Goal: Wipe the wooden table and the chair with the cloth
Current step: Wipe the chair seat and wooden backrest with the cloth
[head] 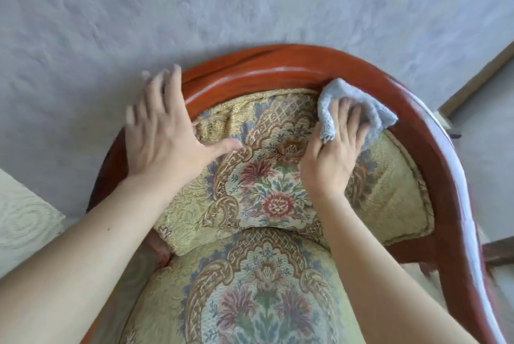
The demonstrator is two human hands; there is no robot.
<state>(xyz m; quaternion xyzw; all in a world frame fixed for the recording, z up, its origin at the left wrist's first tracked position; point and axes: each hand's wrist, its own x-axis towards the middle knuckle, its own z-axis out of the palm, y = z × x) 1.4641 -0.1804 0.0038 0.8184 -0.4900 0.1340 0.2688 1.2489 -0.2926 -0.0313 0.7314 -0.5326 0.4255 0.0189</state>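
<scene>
The chair has a curved red-brown wooden frame [278, 65] and green floral upholstery on its back [267, 176] and seat. My right hand [333, 151] presses a light blue cloth [358, 104] against the inner edge of the frame's top rail, right of centre. My left hand [164, 129] is spread flat with fingers apart on the left part of the frame, its thumb resting on the upholstered back. The wooden table is not in view.
A grey textured wall [194, 9] stands right behind the chair. A pale patterned fabric [25, 218] lies at the left edge. A doorway or skirting edge [472, 76] shows at the far right.
</scene>
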